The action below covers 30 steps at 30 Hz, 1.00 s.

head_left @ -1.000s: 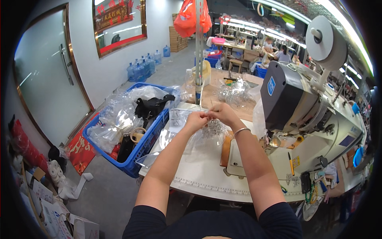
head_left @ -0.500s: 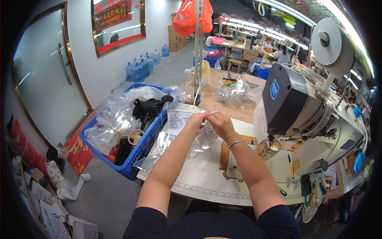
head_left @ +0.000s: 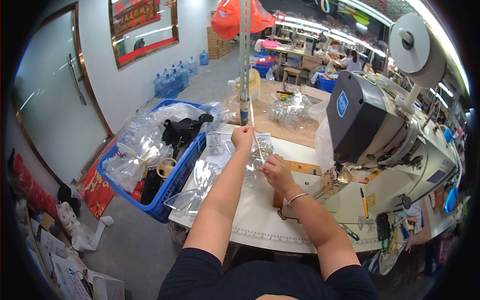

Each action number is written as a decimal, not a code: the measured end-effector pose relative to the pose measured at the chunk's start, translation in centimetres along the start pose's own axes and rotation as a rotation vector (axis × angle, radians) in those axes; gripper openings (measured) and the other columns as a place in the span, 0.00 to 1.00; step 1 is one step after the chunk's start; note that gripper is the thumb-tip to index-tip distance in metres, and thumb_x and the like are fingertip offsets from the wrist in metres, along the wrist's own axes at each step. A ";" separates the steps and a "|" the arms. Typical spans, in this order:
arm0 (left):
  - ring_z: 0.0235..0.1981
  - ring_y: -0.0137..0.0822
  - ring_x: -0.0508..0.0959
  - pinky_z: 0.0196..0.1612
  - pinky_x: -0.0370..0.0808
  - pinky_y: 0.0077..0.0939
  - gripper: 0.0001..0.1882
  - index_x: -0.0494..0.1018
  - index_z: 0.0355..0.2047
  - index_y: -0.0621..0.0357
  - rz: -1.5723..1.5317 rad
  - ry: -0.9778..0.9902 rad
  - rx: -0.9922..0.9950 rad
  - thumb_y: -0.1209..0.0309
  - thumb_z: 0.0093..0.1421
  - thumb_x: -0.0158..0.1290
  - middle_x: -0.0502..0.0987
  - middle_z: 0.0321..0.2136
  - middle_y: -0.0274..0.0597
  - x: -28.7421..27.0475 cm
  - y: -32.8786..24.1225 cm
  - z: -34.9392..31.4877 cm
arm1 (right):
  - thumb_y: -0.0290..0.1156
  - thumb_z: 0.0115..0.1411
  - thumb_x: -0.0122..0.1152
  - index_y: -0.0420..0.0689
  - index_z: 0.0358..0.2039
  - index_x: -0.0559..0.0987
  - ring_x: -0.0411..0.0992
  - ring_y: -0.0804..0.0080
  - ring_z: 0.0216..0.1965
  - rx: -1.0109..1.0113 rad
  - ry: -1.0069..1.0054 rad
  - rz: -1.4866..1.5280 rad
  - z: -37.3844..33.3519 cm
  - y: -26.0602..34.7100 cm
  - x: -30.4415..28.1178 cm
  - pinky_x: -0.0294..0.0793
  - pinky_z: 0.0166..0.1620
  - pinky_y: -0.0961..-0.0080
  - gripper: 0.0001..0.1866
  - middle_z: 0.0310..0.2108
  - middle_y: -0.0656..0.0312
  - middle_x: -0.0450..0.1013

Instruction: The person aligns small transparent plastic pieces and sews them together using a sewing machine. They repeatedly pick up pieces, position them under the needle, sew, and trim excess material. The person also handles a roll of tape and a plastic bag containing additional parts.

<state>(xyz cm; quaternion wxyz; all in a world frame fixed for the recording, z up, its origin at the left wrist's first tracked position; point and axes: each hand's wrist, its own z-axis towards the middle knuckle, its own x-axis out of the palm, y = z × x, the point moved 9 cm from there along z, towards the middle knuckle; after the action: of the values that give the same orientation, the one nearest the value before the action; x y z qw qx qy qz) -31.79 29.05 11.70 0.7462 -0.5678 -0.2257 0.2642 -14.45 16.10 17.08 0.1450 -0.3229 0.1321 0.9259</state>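
Observation:
A narrow white strip (head_left: 258, 146) runs down from beside the metal post and slants across the sewing table to my right hand. My left hand (head_left: 242, 137) is closed, its fingertips at the strip's upper part. Lower and to the right, my right hand (head_left: 276, 171) pinches the strip near its lower end; its fingertips are partly hidden. Under and around the hands lie crumpled clear plastic pieces (head_left: 251, 175) and a printed paper sheet (head_left: 216, 156). A sewing machine (head_left: 357, 117) stands right of my right hand.
A blue basket (head_left: 162, 207) with clear plastic and black cloth stands left of the table. The metal post (head_left: 244, 65) rises beyond my hands. More clear plastic (head_left: 292, 110) lies on the brown board. A yellow pen (head_left: 364, 202) and scissors lie right. Two people work far back.
My hands have moved apart: the left one slightly up and away, the right one down toward me. The white strip now stretches down to the right hand. The view has shifted slightly.

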 end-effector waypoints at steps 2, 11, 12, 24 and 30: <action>0.20 0.24 0.72 0.28 0.68 0.22 0.10 0.80 0.24 0.64 0.034 0.045 0.042 0.68 0.49 0.62 0.78 0.19 0.34 0.8 0.1 0.6 | 0.25 0.47 0.64 0.40 0.20 0.71 0.67 0.61 0.35 0.043 0.021 -0.015 -0.5 -0.7 -0.4 0.67 0.40 0.69 0.09 0.27 0.61 0.67; 0.26 0.40 0.78 0.31 0.75 0.33 0.19 0.72 0.35 0.67 0.255 0.216 0.085 0.60 0.56 0.55 0.76 0.32 0.53 3.1 4.4 10.7 | 0.21 0.40 0.65 0.43 0.32 0.76 0.67 0.52 0.47 0.556 0.063 -0.449 -21.0 0.3 -16.0 0.65 0.51 0.59 0.15 0.39 0.57 0.72; 0.25 0.41 0.78 0.31 0.75 0.32 0.18 0.72 0.36 0.67 0.193 0.315 -0.020 0.61 0.55 0.55 0.76 0.34 0.53 5.8 4.6 10.4 | 0.21 0.42 0.64 0.41 0.36 0.76 0.63 0.51 0.52 0.699 0.100 -0.579 -24.3 0.1 -18.5 0.62 0.54 0.58 0.17 0.42 0.55 0.70; 0.24 0.20 0.68 0.26 0.66 0.14 0.04 0.78 0.31 0.54 -0.324 0.551 -0.334 0.70 0.56 0.57 0.74 0.24 0.27 8.9 2.7 9.1 | 0.17 0.51 0.48 0.40 0.40 0.73 0.68 0.56 0.38 0.564 -0.064 -0.661 -21.7 3.6 -16.9 0.65 0.43 0.65 0.14 0.35 0.53 0.70; 0.32 0.27 0.67 0.34 0.64 0.22 0.11 0.77 0.34 0.54 -0.329 0.455 -0.366 0.64 0.52 0.60 0.72 0.30 0.30 3.3 3.2 10.2 | 0.31 0.61 0.49 0.39 0.53 0.69 0.67 0.56 0.37 0.388 -0.067 -0.124 4.2 3.1 -5.8 0.67 0.38 0.69 0.19 0.32 0.50 0.65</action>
<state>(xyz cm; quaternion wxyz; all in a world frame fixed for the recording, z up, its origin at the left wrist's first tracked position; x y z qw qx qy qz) -36.20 39.35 11.34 0.6958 -0.6928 -0.1855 -0.0381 -13.54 13.59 24.45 0.2657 -0.2656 0.2828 0.8826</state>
